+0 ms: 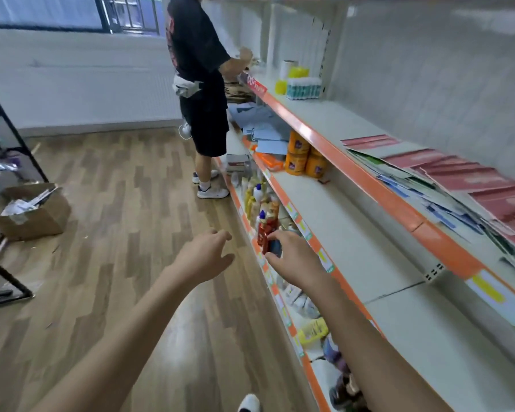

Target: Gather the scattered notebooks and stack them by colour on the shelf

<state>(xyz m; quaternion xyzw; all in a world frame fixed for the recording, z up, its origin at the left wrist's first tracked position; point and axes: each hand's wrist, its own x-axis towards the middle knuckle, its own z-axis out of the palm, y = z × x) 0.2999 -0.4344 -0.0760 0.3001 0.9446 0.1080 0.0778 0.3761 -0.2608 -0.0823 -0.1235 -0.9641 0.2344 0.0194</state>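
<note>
Red notebooks (464, 176) lie overlapping on the upper shelf (366, 176) at the right, with blue and green notebooks (414, 188) fanned out beside them near the shelf's orange edge. Light blue notebooks (265, 130) lie scattered on the middle shelf farther away. Both my arms reach forward over the floor beside the shelving. My left hand (208, 257) holds nothing, its fingers loosely spread. My right hand (295, 257) hovers at the middle shelf's edge and grips a small dark blue object (275, 247). Neither hand touches a notebook.
Another person (199, 84) stands at the far end of the shelving, hands on the upper shelf. Orange jars (305, 160) stand on the middle shelf, bottles (262, 209) crowd the lower one. A cardboard box (33, 215) and a black rack (9, 162) are at the left.
</note>
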